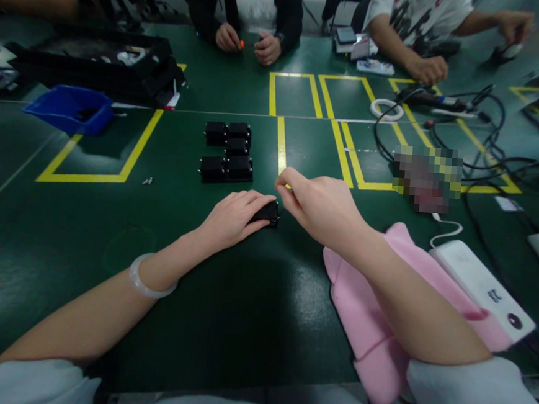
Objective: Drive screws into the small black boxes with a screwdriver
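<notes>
My left hand [234, 218] is wrapped over a small black block [267, 213] on the green table, with the block's right end showing. Close beside that end, my right hand [318, 203] is closed in a pinch; whatever is between its fingertips is too small or hidden to name. Beyond my left hand, several similar black blocks [226, 169] with small shiny bits at their ends sit in two groups. A few tiny metal pieces [147, 181] lie on the table to the left.
A blue scoop-shaped bin [74, 109] and black trays [98, 64] stand at left. Under my right forearm lies a pink cloth item [381, 323], beside a white power bank [482, 287]. Black cables [495, 120] tangle at right. Across the table, co-workers' hands [267, 49] rest or work.
</notes>
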A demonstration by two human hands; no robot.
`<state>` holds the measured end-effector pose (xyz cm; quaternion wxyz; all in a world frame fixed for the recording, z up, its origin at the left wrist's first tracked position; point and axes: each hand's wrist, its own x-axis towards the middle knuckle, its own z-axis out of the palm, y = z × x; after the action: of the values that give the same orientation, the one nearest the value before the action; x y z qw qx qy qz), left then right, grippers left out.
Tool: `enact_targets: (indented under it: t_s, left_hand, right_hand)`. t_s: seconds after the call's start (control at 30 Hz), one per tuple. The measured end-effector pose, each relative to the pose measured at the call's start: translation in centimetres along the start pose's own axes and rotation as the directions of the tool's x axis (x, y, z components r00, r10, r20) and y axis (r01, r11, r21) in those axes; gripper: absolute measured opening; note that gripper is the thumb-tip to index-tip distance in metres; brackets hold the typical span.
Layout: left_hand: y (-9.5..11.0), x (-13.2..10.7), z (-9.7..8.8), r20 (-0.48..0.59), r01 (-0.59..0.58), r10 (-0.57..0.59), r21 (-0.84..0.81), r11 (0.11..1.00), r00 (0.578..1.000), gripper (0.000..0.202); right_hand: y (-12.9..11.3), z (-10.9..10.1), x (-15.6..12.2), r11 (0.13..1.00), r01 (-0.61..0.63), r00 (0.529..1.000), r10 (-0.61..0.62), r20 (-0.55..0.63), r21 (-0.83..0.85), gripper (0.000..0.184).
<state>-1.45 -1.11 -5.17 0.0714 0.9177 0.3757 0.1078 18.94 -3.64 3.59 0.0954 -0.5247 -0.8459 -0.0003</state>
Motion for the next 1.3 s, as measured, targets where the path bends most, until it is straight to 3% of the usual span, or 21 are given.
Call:
enact_targets:
  t_s: [0.13,0.67,0.83,1.03,1.3]
  left_hand:
    - [0.11,0.11,-0.06,0.012,0.006,-0.006,-0.012,1.0,1.0,0.043]
    - [0.0,0.02,0.04,0.008,0.001,-0.001,0.019,1.0,1.0,0.044]
    - [-0.01,-0.01,0.03,0.004,-0.005,0.005,0.008,1.0,1.0,0.043]
    - [-0.03,-0.01,0.14,-0.004,-0.011,0.011,0.019,1.0,1.0,0.044]
    - [-0.03,0.04,0.11,-0.004,-0.003,0.003,0.017,1.0,1.0,0.045]
  right_hand:
    - [-0.02,0.0,-0.04,0.999,-0.006,1.0,0.007,-0.009,0.053,0.034]
    - [0.12,0.15,-0.15,0.999,0.017,0.999,-0.018,-0.027,-0.031,0.034]
    - [0.1,0.15,-0.05,0.999,0.026,0.999,-0.024,-0.037,0.042,0.033]
    - [-0.02,0.21,-0.06,0.999,0.015,1.0,-0.015,-0.011,-0.033,0.036]
    - [-0.15,0.17,-0.1,0.999,0.042,0.999,-0.042,-0.024,0.018,0.035]
